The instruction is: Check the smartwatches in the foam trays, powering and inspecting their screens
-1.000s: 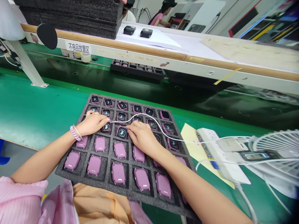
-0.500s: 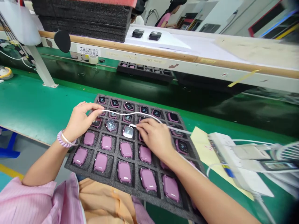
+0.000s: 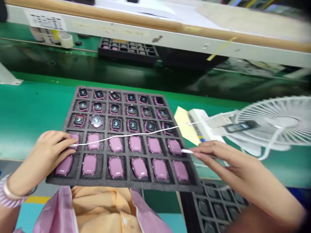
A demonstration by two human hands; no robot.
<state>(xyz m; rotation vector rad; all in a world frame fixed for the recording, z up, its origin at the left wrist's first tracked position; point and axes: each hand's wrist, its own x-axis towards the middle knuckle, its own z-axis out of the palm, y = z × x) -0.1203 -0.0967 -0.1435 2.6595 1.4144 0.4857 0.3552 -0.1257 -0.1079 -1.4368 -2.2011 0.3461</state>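
The right hand was nearer the end watch, at right of centre. Its fingertips pinched a white plug, which pointed left, long axis roughly crosswise, tip at the watch's edge; contact was unclear. At left, the left hand pinched a cable. The tray held screen-up watches in three far rows, back-up ones in two near rows.
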